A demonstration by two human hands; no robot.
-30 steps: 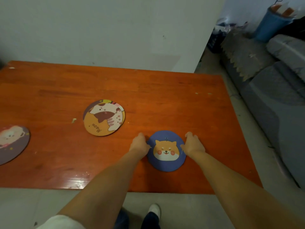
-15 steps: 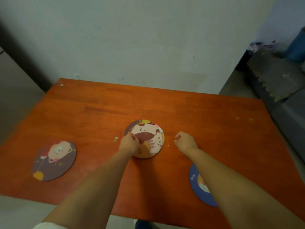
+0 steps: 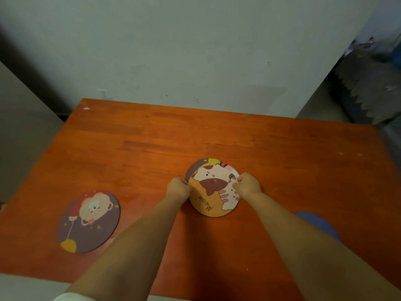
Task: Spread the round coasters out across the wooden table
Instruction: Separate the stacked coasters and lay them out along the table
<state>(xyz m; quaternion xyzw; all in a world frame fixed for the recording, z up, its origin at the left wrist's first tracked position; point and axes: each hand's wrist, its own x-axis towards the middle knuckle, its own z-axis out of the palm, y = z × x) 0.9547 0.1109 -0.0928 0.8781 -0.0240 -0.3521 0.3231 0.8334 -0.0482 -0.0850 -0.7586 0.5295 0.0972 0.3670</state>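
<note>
An orange cat coaster (image 3: 211, 193) with the word "Meow" sits near the middle of the wooden table (image 3: 217, 135), on a small stack whose coloured edges peek out behind it. My left hand (image 3: 178, 189) grips its left rim and my right hand (image 3: 247, 184) grips its right rim. A dark purple coaster (image 3: 87, 221) with a bear picture lies flat to the left. A blue coaster (image 3: 319, 224) lies to the right, mostly hidden under my right forearm.
A pale wall (image 3: 195, 51) runs along the table's far edge. A grey sofa with a cover (image 3: 368, 88) stands past the right side. The table's near edge is just below my arms, with floor to the left.
Both hands left the blue coaster and moved left to the cat coaster. My right hand, a loose fist beside it half a second ago, now holds its right rim.
</note>
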